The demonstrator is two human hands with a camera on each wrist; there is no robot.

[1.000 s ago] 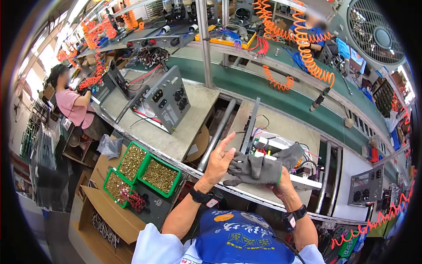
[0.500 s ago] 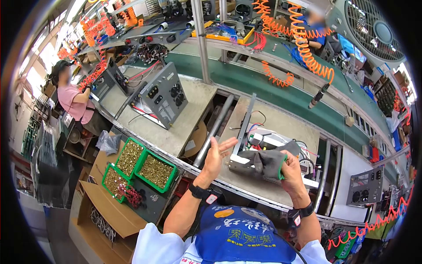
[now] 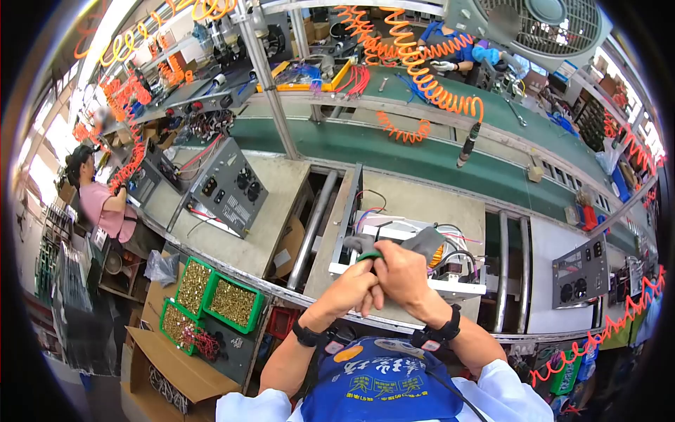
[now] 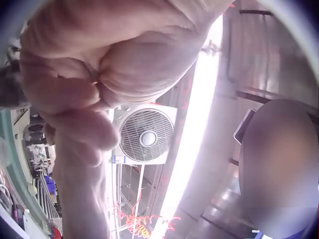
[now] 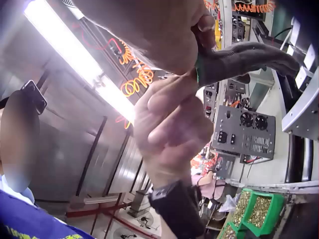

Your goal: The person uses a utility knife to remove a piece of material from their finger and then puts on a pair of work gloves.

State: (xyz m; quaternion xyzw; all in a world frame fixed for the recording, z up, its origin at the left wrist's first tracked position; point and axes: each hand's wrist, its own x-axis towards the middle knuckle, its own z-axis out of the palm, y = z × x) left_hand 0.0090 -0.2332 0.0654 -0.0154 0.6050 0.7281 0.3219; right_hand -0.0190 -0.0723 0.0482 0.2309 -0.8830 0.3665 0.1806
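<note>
Bare hands meet in front of the blue apron. In the head view my left hand (image 3: 350,287) and my right hand (image 3: 409,278) both pinch the green-edged cuff of a grey glove (image 3: 360,243), fingers curled. Grey glove fabric (image 3: 425,243) also shows beyond the right hand. The right wrist view has the glove (image 5: 239,62) stretching away from the cuff, with the left hand (image 5: 172,122) below the right hand (image 5: 149,35). Behind the gloves lies an opened unit with wires and a white metal frame (image 3: 460,287). The left wrist view shows curled fingers of the left hand (image 4: 109,59); the glove is mostly hidden there.
Left of the work board (image 3: 457,204) stands a grey fan-fitted case (image 3: 228,186). Green bins (image 3: 254,309) of brass-coloured parts sit at lower left beside a cardboard box (image 3: 176,362). A driver (image 3: 467,144) hangs from an orange coil. Another person (image 3: 105,204) stands at far left.
My left hand has gone from open with spread fingers to gripping the cuff beside my right hand. The gloves have moved closer to the body, and the head view has turned right.
</note>
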